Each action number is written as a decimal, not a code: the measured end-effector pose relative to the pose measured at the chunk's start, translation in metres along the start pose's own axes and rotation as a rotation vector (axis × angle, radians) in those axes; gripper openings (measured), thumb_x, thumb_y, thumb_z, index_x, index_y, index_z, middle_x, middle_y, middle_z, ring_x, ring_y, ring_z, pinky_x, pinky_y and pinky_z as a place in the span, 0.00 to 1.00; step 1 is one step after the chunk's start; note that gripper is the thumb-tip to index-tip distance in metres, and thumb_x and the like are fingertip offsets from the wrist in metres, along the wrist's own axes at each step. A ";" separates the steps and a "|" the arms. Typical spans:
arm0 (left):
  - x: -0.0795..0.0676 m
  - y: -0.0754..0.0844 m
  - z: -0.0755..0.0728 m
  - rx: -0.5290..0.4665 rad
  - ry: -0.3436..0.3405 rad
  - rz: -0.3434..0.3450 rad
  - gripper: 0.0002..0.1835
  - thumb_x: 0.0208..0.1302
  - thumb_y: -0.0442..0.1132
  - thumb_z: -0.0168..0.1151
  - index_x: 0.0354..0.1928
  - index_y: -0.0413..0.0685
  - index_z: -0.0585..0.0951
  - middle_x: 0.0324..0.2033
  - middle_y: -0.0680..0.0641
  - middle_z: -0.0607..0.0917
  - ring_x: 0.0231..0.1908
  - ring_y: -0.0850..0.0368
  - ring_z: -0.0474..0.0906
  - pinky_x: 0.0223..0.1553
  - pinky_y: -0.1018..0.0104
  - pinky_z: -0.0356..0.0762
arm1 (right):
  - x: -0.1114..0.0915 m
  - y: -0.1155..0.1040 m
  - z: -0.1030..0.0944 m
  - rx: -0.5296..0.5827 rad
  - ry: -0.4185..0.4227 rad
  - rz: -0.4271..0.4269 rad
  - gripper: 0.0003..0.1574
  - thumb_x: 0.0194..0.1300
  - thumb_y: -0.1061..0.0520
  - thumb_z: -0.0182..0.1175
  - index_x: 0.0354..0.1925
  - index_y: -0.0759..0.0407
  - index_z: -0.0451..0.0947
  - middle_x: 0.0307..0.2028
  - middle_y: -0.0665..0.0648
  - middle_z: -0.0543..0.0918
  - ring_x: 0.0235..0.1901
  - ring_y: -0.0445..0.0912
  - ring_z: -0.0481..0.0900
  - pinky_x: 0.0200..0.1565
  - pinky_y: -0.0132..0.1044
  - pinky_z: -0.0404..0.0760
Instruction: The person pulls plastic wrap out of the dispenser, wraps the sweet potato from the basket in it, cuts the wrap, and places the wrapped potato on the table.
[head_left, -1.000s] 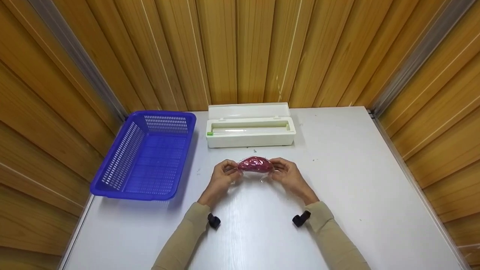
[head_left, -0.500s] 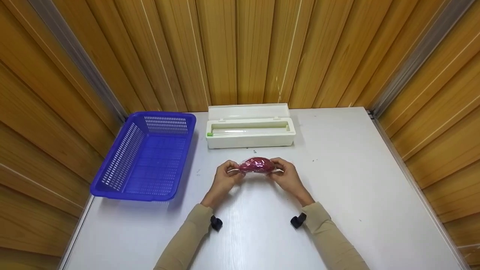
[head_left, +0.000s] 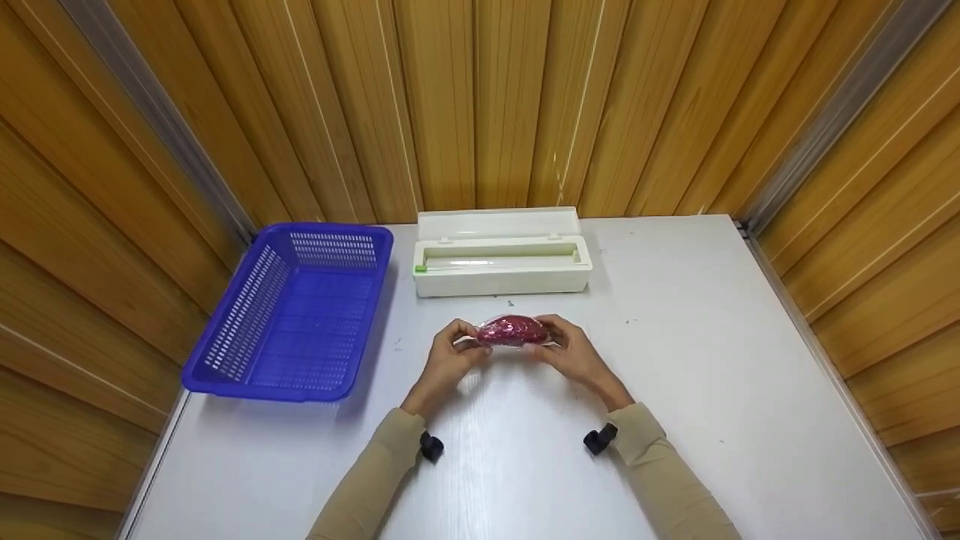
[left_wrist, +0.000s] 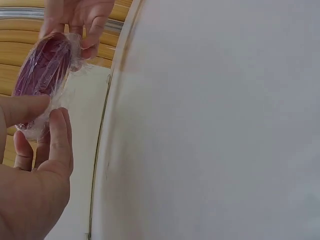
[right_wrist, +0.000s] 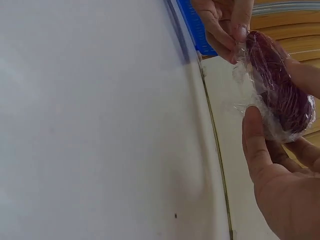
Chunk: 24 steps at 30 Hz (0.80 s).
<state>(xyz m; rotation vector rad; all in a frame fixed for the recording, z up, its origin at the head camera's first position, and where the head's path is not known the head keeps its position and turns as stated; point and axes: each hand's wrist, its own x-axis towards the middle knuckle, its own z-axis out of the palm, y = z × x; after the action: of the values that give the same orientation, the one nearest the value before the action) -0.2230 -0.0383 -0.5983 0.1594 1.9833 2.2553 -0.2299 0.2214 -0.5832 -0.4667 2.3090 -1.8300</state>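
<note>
A purplish-red sweet potato (head_left: 514, 330), wrapped in clear plastic film, is held lengthwise between both hands over the white table. My left hand (head_left: 450, 360) pinches its left end between thumb and fingers. At the opposite end, my right hand (head_left: 576, 358) grips it, with the thumb along the near side. Crinkled plastic film (left_wrist: 75, 55) bunches along one side of the sweet potato in the left wrist view. The right wrist view shows film (right_wrist: 245, 75) sticking out loosely between the two hands.
Beyond the hands stands a white film dispenser box (head_left: 501, 283), lid (head_left: 499, 223) raised, with a roll inside and a green slider at its left. A blue plastic basket (head_left: 262, 391) stands on the left. Wood-panelled walls enclose the table (head_left: 712, 360).
Film that hung below the sweet potato on the right is drawn in closer. The right thumb has moved inward along its near side. The left hand has shifted slightly right; box and basket stay put.
</note>
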 end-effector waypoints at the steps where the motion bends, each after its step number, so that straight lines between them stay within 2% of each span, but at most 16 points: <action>1: 0.000 0.000 0.000 0.006 -0.006 -0.002 0.15 0.61 0.21 0.70 0.45 0.34 0.74 0.48 0.45 0.80 0.51 0.48 0.88 0.51 0.62 0.89 | 0.000 -0.001 0.000 0.004 0.011 0.012 0.29 0.72 0.61 0.68 0.67 0.68 0.75 0.60 0.71 0.82 0.58 0.58 0.85 0.58 0.39 0.86; 6: 0.000 0.002 0.002 0.026 -0.016 0.007 0.11 0.71 0.32 0.70 0.43 0.37 0.75 0.46 0.46 0.80 0.50 0.49 0.89 0.53 0.57 0.88 | 0.002 -0.004 0.002 0.039 0.066 0.093 0.24 0.79 0.52 0.62 0.64 0.65 0.79 0.58 0.67 0.84 0.55 0.52 0.86 0.54 0.35 0.87; 12: 0.001 0.005 0.005 0.012 0.017 -0.023 0.09 0.74 0.34 0.67 0.42 0.39 0.75 0.45 0.46 0.82 0.48 0.52 0.89 0.57 0.50 0.87 | 0.004 -0.007 0.001 0.136 0.059 0.159 0.27 0.79 0.48 0.63 0.64 0.66 0.79 0.61 0.67 0.83 0.58 0.50 0.85 0.59 0.36 0.86; 15: 0.003 0.005 0.005 -0.006 0.016 -0.038 0.11 0.76 0.35 0.65 0.50 0.38 0.74 0.47 0.43 0.84 0.50 0.49 0.89 0.59 0.52 0.86 | 0.006 -0.009 0.000 0.198 0.050 0.177 0.28 0.79 0.48 0.63 0.65 0.68 0.78 0.60 0.66 0.82 0.57 0.47 0.85 0.61 0.37 0.85; 19: 0.005 0.005 0.005 0.007 -0.017 -0.013 0.17 0.78 0.38 0.63 0.62 0.36 0.77 0.51 0.41 0.86 0.53 0.49 0.88 0.60 0.55 0.85 | 0.007 -0.011 0.000 0.240 0.054 0.188 0.28 0.79 0.50 0.63 0.65 0.70 0.77 0.59 0.64 0.84 0.55 0.44 0.86 0.61 0.37 0.84; 24: 0.006 0.005 0.005 0.035 -0.030 0.018 0.19 0.79 0.40 0.62 0.63 0.36 0.83 0.58 0.36 0.86 0.54 0.50 0.88 0.60 0.61 0.85 | 0.009 -0.008 0.001 0.284 0.054 0.176 0.33 0.80 0.51 0.62 0.71 0.71 0.72 0.65 0.68 0.82 0.58 0.46 0.86 0.62 0.38 0.84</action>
<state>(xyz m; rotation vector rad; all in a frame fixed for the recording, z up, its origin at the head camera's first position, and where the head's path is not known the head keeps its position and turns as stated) -0.2283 -0.0326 -0.5926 0.2140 2.0158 2.2163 -0.2373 0.2157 -0.5746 -0.1699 2.0014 -2.0569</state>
